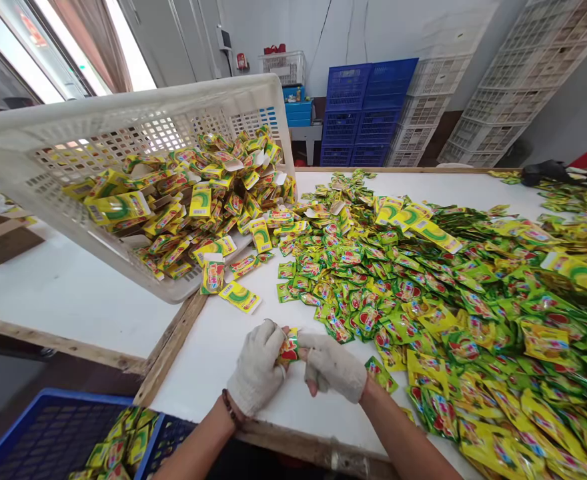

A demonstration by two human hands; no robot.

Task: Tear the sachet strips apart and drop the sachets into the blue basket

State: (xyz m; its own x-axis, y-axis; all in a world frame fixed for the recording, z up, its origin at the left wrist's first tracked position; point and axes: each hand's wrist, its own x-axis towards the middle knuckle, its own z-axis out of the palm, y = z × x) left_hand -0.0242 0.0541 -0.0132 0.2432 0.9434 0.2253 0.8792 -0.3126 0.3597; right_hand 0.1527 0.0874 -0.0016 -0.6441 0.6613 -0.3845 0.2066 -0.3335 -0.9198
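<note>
Between my two gloved hands is a small printed candy box (pixel 289 347) in red, yellow and green, low over the white table. My left hand (pixel 259 363) is wrapped round its left side and covers much of it. At the box's right end, my right hand (pixel 334 365) has its fingers curled, with the fingertips against that end. Just right of my right hand lies a green candy packet (pixel 381 375). Beyond my left hand are a yellow box (pixel 240 297) lying flat and a box with an open flap (pixel 213 275).
A white crate (pixel 173 110) tipped on its side spills yellow boxes (pixel 201 200) onto the white table (pixel 213 360). A large heap of candy packets (pixel 423 313) covers the right. Below left, a blue crate (pixel 48 400) holds some boxes. Stacked crates (pixel 368 110) stand behind.
</note>
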